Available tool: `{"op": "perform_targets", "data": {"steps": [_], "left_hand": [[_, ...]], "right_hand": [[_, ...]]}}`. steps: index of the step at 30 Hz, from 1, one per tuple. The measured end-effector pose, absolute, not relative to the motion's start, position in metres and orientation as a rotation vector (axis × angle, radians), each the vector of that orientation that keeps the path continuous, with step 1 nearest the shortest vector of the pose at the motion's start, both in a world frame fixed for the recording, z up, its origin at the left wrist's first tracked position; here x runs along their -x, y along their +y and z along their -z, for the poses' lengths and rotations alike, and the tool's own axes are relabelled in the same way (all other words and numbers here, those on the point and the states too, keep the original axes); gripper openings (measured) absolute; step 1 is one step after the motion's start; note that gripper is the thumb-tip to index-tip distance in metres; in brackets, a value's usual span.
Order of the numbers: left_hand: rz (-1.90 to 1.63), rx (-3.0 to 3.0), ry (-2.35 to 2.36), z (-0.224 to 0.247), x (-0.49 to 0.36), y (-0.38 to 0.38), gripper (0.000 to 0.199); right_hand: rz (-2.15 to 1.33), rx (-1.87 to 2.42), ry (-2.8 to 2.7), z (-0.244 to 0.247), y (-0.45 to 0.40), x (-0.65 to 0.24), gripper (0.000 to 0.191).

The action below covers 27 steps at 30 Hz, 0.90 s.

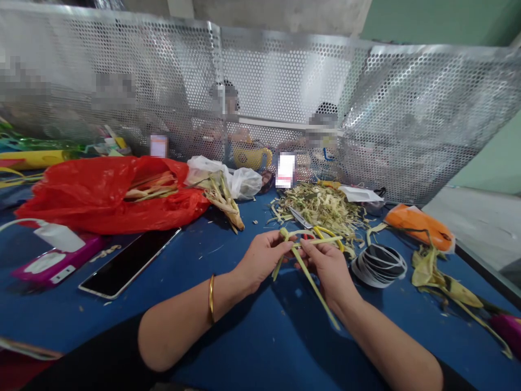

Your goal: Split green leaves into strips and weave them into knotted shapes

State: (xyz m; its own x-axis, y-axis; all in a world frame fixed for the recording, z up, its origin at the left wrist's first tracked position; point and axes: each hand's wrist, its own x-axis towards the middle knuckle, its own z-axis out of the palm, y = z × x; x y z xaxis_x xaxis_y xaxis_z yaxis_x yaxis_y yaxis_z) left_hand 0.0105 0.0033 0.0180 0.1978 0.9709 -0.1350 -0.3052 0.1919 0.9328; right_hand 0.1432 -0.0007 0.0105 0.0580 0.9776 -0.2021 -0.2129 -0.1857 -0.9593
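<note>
Pale green leaf strips point(313, 282), folded or woven together at one end, are pinched between both hands above the blue table. My left hand point(262, 258), with a gold bangle on the wrist, grips the folded part between thumb and fingers. My right hand point(329, 267) is closed on the same strips from the other side; one long end hangs down toward me and another points right. Just beyond the hands lie scissors point(301, 218), their handles partly hidden. A heap of shredded leaf scraps point(325, 209) spreads behind them. Some fingertips are hidden.
Left stand a red plastic bag point(93, 190) holding dry husks, a black-screened phone point(130, 263) and a purple power strip point(38, 271). A wound coil of white cord point(378, 266) and an orange packet point(419, 225) lie right. A perforated metal screen point(280, 70) closes the back; people sit behind it.
</note>
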Motion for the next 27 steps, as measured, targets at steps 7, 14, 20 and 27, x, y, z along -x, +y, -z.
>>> {"op": "perform_targets", "data": {"steps": [7, 14, 20, 27], "left_hand": [[-1.176, -0.785, 1.021, -0.016, -0.004, 0.014, 0.015], [-1.171, -0.811, 1.069, -0.017, -0.006, 0.011, 0.029], [-1.013, -0.942, 1.026, -0.024, -0.007, 0.005, 0.016], [-0.859, -1.112, 0.955, -0.025, -0.002, 0.005, 0.009]], "right_hand": [[-0.913, 1.144, -1.694, -0.008, -0.01, -0.147, 0.016], [0.08, 0.886, -2.35, -0.021, -0.011, -0.157, 0.022], [-0.35, 1.071, -1.955, -0.028, 0.002, -0.171, 0.013], [-1.038, 1.279, -1.79, -0.028, 0.016, -0.18, 0.022]]}}
